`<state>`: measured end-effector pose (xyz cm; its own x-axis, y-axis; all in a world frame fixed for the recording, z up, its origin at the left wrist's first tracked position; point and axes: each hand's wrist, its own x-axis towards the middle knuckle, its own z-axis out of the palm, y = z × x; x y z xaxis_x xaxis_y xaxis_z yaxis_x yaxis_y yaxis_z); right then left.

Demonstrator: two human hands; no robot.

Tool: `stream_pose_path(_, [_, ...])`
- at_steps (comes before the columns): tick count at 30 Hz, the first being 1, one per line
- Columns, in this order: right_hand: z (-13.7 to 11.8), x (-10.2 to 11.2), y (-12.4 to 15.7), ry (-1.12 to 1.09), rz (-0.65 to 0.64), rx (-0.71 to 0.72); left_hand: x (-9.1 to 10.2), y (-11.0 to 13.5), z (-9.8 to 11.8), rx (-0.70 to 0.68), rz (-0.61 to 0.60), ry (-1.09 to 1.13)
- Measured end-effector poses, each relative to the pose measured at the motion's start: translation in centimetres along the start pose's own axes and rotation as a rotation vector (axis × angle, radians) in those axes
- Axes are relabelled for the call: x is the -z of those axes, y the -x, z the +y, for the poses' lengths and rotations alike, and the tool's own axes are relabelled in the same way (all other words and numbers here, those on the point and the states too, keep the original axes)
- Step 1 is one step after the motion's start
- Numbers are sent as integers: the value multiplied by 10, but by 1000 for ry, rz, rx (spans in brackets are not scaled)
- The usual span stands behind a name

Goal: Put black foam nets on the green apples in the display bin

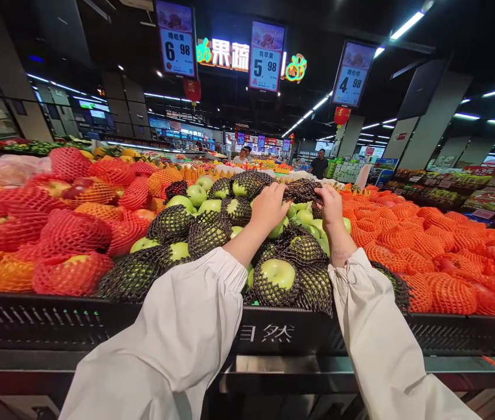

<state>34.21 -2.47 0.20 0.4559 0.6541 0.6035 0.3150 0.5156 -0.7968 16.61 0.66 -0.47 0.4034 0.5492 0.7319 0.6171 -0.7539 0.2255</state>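
Note:
Both my arms, in white sleeves, reach over a pile of green apples (277, 273) wrapped in black foam nets. My left hand (269, 205) and my right hand (330, 205) are at the back of the pile, fingers closed on the two ends of one black net (302, 189) held between them. I cannot tell whether an apple is inside that net. Bare green apples (304, 216) lie just below my hands.
Fruit in red nets (72, 233) fills the left of the black display bin (98, 321); fruit in orange nets (426, 256) fills the right. Price signs (266, 56) hang overhead. People (319, 164) stand far back in the aisle.

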Motion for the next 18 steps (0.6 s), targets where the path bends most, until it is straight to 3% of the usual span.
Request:
stream_pose_path(5, [-3,-6,5,-33,-38,0,-1,3,4,-18,-6,52])
stream_pose_path(12, [3,-7,3,-83,-72,119,-2,1,5,22,-2,102])
stream_pose_path(18, [9,-4,1,89,-144,188,-5,-1,2,29,17,55])
